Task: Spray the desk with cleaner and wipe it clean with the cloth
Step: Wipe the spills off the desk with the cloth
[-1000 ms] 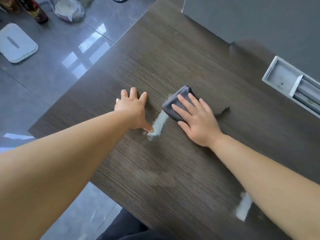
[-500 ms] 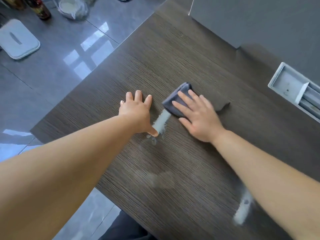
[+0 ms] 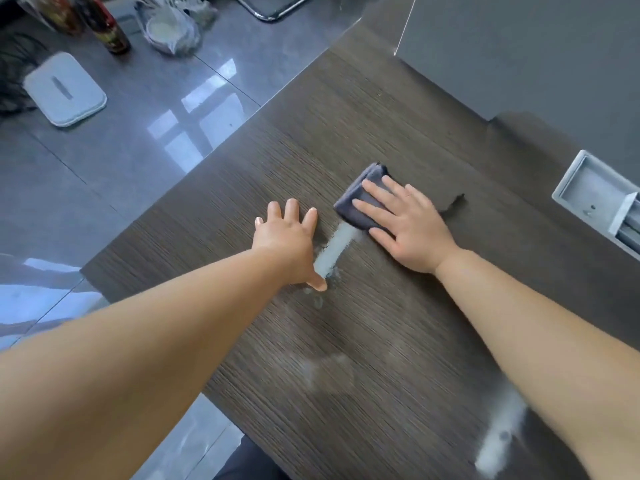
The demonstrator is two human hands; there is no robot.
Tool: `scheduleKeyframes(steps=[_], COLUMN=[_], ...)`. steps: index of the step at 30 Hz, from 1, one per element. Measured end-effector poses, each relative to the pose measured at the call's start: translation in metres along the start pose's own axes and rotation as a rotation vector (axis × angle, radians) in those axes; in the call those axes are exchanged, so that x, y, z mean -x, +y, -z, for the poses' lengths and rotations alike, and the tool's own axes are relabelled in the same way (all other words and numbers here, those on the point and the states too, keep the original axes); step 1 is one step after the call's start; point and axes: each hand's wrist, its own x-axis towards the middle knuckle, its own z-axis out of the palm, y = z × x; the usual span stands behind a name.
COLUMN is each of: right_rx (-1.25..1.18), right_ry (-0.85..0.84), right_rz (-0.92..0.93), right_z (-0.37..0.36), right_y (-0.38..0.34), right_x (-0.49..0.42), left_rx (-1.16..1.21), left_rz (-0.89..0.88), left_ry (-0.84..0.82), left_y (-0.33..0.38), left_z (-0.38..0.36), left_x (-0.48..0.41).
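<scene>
**Desk wipe, head view**

Right hand [image 3: 410, 228] flat, fingers spread, pressing folded grey cloth [image 3: 360, 202] onto dark wood desk [image 3: 381, 109]. Left hand [image 3: 285, 242] flat, empty, just beside pale wet streak [image 3: 334, 249]. Bottle [image 3: 107, 27] on floor: label unreadable.

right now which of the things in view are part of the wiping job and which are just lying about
Part of the job:
- desk
- cloth under the right hand
- left hand flat on the desk
- pale wet streak

Lying about:
- white lid on the floor
- dark bottle
- bagged bowl
- grey tray
</scene>
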Motion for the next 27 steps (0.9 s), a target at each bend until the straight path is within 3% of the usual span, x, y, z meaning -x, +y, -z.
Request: scheduleKeyframes(steps=[2,5,7,9,12,14,15,19,21,22,24,26,27], right_rx=[0.005,-0.059,-0.111,-0.094,-0.043,-0.024,-0.012,-0.058,-0.082,-0.076,-0.041,-0.017,0.001], right_ry=[0.030,0.072,0.078,0.057,0.051,0.032,0.031,0.076,0.059,0.051,0.049,0.024,0.012], right_rz=[-0.259,-0.852,-0.997,-0.834,-0.309,-0.205,-0.288,-0.916,-0.992,-0.927,-0.613,-0.269,-0.182], right_z=[0.010,0.012,0.011,0.003,-0.001,0.004,0.007,0.014,0.013,0.009,0.001,0.003,0.005], right_y=[0.033,0.040,0.010,-0.017,-0.012,0.026,0.044,0.060,0.035,0.021,0.001,0.010,0.026], right_x=[-0.010,-0.041,-0.061,-0.063,-0.037,-0.035,-0.035,-0.063,-0.076,-0.078,-0.066,-0.050,-0.047], left_rx=[0.015,0.012,0.025,0.037,0.029,0.031,0.034,0.031,0.037,0.039,0.038,0.038,0.039], left_rz=[0.000,0.010,0.017,0.023,0.018,0.017,0.016,0.026,0.025,0.026,0.027,0.026,0.024], left_ry=[0.003,-0.006,-0.023,-0.025,-0.017,-0.014,-0.017,-0.011,-0.008,-0.005,-0.002,0.002,0.007], left_y=[0.000,0.003,0.004,0.005,0.004,0.002,0.003,0.003,0.003,0.003,0.004,0.003,0.002], left_z=[0.000,0.002,0.005,0.005,0.003,0.003,0.003,0.002,0.003,0.003,0.002,0.001,0.001], left_x=[0.001,-0.001,0.000,-0.001,-0.002,-0.002,-0.002,-0.002,-0.002,-0.001,0.000,0.000,0.000])
